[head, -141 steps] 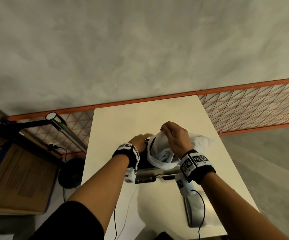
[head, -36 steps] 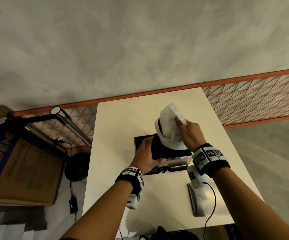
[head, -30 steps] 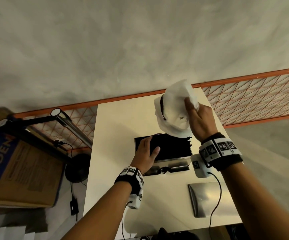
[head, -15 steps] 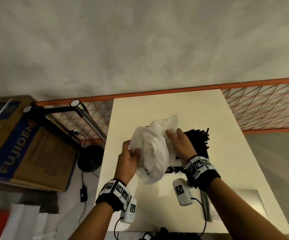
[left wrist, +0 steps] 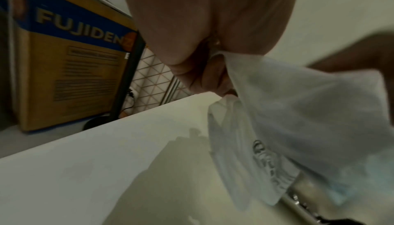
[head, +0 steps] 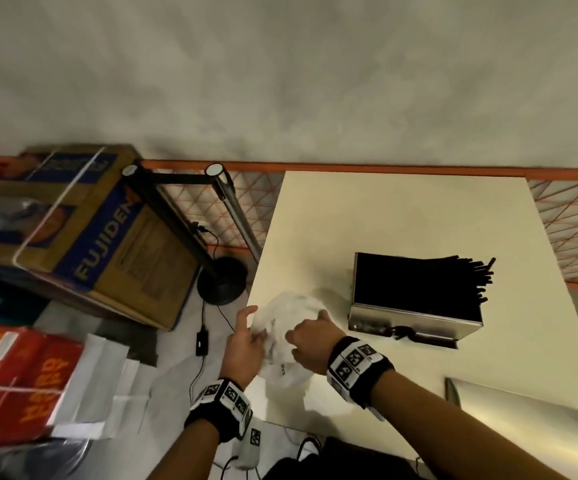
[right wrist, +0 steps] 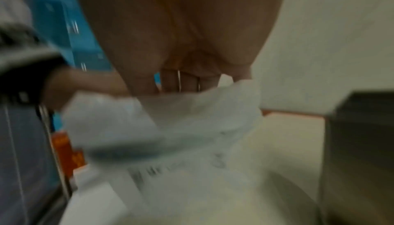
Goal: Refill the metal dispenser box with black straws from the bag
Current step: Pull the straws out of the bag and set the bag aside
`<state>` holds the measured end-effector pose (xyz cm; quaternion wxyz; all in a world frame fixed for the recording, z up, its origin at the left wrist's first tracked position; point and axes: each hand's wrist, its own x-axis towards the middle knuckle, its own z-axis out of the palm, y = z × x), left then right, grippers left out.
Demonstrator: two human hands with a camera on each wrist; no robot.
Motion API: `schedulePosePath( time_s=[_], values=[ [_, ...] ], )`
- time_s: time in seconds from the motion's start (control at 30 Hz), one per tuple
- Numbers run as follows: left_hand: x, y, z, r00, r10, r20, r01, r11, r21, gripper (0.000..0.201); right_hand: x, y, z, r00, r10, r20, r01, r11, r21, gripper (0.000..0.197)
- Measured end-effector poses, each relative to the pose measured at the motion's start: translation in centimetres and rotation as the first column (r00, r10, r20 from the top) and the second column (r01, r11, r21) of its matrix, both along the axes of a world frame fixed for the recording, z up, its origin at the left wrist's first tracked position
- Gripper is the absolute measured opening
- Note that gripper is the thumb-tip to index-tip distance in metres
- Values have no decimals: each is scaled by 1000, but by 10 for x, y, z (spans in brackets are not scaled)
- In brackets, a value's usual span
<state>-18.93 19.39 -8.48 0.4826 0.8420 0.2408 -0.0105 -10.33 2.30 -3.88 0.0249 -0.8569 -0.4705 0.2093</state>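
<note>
Both hands on the bag (head: 282, 332), at the counter's (head: 401, 209) left edge, left of the box (head: 415, 318). Left hand (head: 244, 344): palm against the bag's left side; wrist view shows fingers pinching a fold of plastic. Right hand (head: 310, 344): curled round the bag's right side, gripping it. Bag looks crumpled and limp, likely emptied.

Box lies to the right of both hands, right hand nearer. Straws (head: 446, 284) fill it, long axis left to right, ends poking out past the box's right end. Lid (head: 522, 431) lies flat near of the box, well apart.

Judgement: straws need squaring into the box next; the right hand has the shorter reach.
</note>
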Motion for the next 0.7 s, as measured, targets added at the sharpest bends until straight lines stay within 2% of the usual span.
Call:
schedulePosePath(
  time_s=[0.1, 0.23, 0.33, 0.4, 0.43, 0.53, 0.6, 0.7],
  values=[
    [-15, 11, -15, 996, -82, -33, 83, 996, 29, 74, 2, -9, -40, 999, -30, -33, 23, 978, -210, 34],
    [-18, 10, -8, 974, -214, -73, 217, 976, 31, 78, -3, -22, -71, 999, -39, -7, 35, 952, -304, 45],
    [-14, 16, -13, 953, -279, -116, 296, 940, 169, 69, -10, -32, -86, 997, -64, -33, 53, 959, -278, 43],
    [-12, 22, -24, 914, -346, -212, 396, 874, 283, 66, -12, -34, -90, 990, -109, -85, 86, 966, -242, 42],
    [-11, 26, -31, 906, -331, -264, 404, 862, 307, 64, -12, -35, -92, 986, -121, -116, 92, 969, -229, 42],
    [-9, 30, -52, 878, -270, -395, 405, 860, 312, 55, -14, -38, -96, 967, -125, -223, 83, 979, -189, 38],
    [-10, 26, -59, 841, -290, -456, 443, 854, 273, 40, -16, -43, -97, 954, -128, -272, 86, 983, -164, 34],
    [-8, 24, -74, 803, -308, -510, 460, 865, 202, 38, -14, -49, -87, 932, -171, -320, 150, 985, -90, 29]
  ],
)
